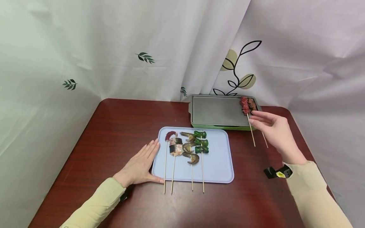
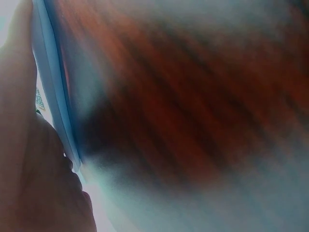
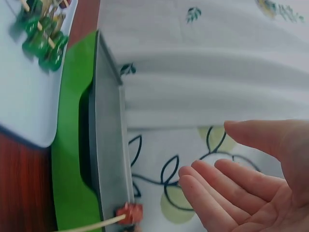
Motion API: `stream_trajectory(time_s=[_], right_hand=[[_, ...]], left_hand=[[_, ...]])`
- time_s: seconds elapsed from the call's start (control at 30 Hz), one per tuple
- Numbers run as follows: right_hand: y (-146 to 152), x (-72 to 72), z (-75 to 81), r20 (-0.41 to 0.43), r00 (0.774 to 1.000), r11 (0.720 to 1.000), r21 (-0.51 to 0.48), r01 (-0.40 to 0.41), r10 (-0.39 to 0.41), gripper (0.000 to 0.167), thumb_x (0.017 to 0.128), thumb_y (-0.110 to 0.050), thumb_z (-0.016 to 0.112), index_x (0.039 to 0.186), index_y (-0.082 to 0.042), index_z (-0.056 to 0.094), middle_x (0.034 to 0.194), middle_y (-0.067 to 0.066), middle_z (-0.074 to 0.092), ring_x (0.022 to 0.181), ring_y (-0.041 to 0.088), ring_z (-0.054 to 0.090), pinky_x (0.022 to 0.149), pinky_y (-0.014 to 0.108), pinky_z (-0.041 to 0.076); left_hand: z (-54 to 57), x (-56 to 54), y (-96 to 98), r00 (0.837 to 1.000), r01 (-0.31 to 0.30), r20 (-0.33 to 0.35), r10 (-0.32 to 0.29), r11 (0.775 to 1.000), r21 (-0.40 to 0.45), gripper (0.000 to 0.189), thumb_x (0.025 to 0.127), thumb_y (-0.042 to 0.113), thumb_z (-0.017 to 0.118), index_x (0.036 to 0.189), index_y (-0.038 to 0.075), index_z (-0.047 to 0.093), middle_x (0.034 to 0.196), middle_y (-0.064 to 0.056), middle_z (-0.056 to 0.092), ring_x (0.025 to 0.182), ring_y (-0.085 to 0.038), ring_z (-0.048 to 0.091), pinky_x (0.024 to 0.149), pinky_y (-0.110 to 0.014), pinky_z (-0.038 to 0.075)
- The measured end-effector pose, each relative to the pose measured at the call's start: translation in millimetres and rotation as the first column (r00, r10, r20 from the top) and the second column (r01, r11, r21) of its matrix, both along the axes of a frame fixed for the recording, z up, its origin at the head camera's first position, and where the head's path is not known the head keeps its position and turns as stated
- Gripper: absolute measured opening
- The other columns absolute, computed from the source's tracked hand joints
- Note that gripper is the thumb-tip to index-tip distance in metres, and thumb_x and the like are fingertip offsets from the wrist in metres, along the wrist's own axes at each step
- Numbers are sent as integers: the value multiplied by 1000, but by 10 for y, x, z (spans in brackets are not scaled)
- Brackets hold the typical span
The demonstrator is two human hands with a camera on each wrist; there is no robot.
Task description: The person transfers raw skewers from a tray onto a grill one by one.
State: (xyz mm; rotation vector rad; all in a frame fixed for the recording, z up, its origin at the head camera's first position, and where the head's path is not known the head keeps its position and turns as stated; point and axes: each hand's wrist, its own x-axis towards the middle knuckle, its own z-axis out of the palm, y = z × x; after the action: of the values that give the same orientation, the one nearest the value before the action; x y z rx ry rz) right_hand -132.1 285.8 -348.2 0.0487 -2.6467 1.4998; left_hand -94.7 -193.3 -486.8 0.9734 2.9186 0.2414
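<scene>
My left hand (image 1: 139,166) rests along the left rim of a pale blue tray (image 1: 219,164), fingers straight and thumb at the near edge. Side by side on the tray lie a dark red tentacle skewer (image 1: 170,134), a skewer of black-and-white chunks (image 1: 176,148), a shrimp skewer (image 1: 193,159) and a green pepper skewer (image 1: 201,150). Over the right end of a flat grill (image 1: 216,110), my right hand (image 1: 273,129) hovers, thumb and fingers apart with nothing between them in the right wrist view. Just beyond its fingertips, a red meat skewer (image 1: 244,105) and a browner meat skewer (image 1: 252,104) lie on the grill.
The grill's green base (image 3: 72,121) stands directly behind the tray, at the back of a dark red wooden table (image 1: 94,139). White curtains (image 1: 148,38) with leaf prints close off the back and sides. Skewer sticks stick out past the tray's and grill's near edges.
</scene>
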Motion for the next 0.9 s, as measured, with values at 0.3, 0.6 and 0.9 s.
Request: stream_trajectory(time_s=[0.3, 0.6, 0.9], right_hand=[[-207, 163, 66, -23, 1000, 999, 42, -13, 14, 44, 97, -29, 73, 137, -12, 66, 118, 3, 73, 96, 0, 70, 82, 11, 49], [-375, 281, 43, -3, 997, 996, 30, -79, 79, 44, 96, -28, 74, 137, -12, 66, 124, 11, 71, 98, 2, 69, 69, 17, 55], [-547, 350, -89, 19, 986, 986, -32, -165, 165, 45, 94, -22, 77, 132, -2, 67, 120, 12, 72, 98, 10, 72, 80, 21, 57]], left_hand=[[1, -5, -3, 1000, 4, -3, -4, 1000, -1, 140, 68, 96, 51, 160, -5, 18, 167, -19, 11, 154, -32, 11, 123, -43, 14], [8, -10, -1, 1000, 5, -3, -5, 1000, -14, 140, 69, 96, 51, 160, -5, 18, 167, -19, 12, 154, -31, 11, 123, -42, 14], [10, -16, -7, 1000, 7, -2, -7, 1000, -13, 139, 69, 95, 52, 159, -5, 18, 167, -20, 12, 154, -32, 11, 123, -43, 14]])
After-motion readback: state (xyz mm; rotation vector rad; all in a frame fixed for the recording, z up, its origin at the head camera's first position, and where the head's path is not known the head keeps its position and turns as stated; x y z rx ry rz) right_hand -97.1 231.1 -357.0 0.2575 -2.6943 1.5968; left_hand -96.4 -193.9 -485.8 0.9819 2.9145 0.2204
